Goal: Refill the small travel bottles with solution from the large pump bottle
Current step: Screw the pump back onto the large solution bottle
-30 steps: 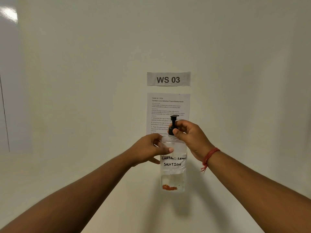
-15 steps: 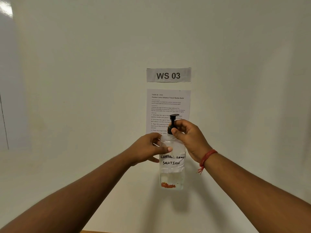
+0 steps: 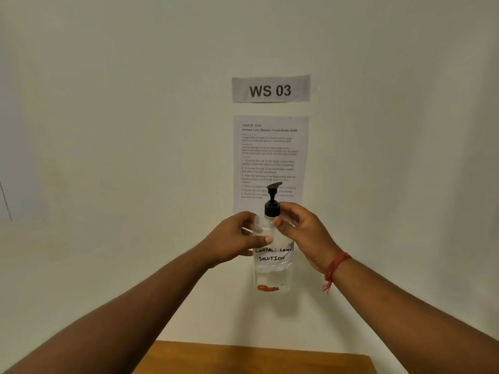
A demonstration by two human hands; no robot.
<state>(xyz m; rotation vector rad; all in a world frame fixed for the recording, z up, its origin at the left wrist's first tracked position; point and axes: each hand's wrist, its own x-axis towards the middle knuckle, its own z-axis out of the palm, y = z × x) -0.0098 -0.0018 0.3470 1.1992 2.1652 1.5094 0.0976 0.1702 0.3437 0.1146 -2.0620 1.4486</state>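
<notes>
Pump head (image 3: 273, 197) perhaps higher above right hand (image 3: 299, 228)

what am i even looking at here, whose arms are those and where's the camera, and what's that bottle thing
There is no machine here, only a person. The single picture comes from a wide-angle camera worn on the person's head, looking forward and down, so both arms reach in from the bottom edge.

The left hand grips the upper body of a clear pump bottle with a handwritten label reading "contact lens solution". The right hand pinches the black pump cap at the neck, probably to twist it. The bottle is held up in the air in front of the wall, upright, with some clear liquid low inside.

Behind it, a sign reading "WS 03" and a printed instruction sheet are stuck to the wall. Only the edge of a wooden table shows at the bottom; nothing can be seen on it, and no small travel bottles are in view.
</notes>
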